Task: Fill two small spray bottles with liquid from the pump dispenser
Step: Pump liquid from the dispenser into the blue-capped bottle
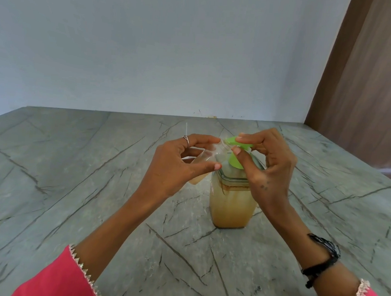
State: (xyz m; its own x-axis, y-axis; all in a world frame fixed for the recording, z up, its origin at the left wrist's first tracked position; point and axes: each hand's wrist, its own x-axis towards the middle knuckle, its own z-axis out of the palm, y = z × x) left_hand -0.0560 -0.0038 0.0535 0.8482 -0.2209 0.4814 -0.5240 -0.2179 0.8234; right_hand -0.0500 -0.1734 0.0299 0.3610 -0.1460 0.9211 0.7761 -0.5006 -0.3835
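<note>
The left hand [174, 167] grips a tilted bottle [201, 165] at the spout; right hand [267, 166] fingers press the green pump [235, 161] on the dispenser [231, 203].

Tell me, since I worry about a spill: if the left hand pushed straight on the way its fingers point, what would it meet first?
Probably the green pump head of the dispenser. The left hand holds the small bottle tilted with its mouth at the spout, fingers pointing right toward it. Depth is unclear.
</note>
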